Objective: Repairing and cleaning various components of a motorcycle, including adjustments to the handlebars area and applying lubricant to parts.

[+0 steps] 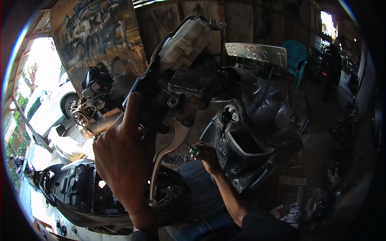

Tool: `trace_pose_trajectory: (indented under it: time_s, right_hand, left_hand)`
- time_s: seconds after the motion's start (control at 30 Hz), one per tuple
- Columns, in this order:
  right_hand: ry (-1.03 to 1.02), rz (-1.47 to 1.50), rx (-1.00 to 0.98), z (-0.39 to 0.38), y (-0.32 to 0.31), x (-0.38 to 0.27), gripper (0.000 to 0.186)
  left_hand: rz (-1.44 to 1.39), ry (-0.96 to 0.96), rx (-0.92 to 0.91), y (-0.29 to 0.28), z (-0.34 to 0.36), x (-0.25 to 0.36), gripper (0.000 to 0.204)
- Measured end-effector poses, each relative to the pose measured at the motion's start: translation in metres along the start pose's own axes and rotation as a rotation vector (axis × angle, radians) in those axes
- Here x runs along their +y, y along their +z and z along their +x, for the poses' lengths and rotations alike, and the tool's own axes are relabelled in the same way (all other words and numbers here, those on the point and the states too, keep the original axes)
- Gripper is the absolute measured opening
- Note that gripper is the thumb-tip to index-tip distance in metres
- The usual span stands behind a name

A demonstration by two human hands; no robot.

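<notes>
Off the handlebar assembly's (193, 82) lower edge, the silver lever (161, 153) slants down-left between both hands. At its left edge the left hand (122, 160) hides its grip from me; the right hand (209, 159), nearer the lever's top, clasps a green-handled tool (195, 151).

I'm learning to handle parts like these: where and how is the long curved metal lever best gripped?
Probably around the slender middle of the metal lever, coming from the right and wrapping across the shaft. That stretch is narrow, hangs steeply downward and shows uncovered on its right, while the left hand crowds its left side.
</notes>
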State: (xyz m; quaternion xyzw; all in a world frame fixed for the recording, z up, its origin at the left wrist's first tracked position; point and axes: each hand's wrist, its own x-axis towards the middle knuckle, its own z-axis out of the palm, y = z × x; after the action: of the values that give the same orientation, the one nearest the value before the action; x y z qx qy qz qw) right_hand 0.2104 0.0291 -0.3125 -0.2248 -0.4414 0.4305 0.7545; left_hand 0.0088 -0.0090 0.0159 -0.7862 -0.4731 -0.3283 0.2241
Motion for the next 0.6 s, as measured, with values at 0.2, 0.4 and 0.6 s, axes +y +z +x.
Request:
trace_pose_trajectory:
  time_s: [0.2,0.4,0.6]
  right_hand:
    - [0.214,0.244,-0.106,0.015,-0.011,-0.004,0.043]
    - [-0.222,-0.387,0.047,0.01,0.01,-0.007,0.044]
    - [-0.121,-0.263,0.08,0.013,0.013,0.011,0.051]
  left_hand:
    - [0.022,-0.017,0.002,0.0,0.0,0.002,0.065]
    - [-0.012,-0.041,0.039,-0.001,0.0,0.007,0.063]
    - [-0.021,-0.088,-0.04,-0.005,0.001,0.011,0.064]
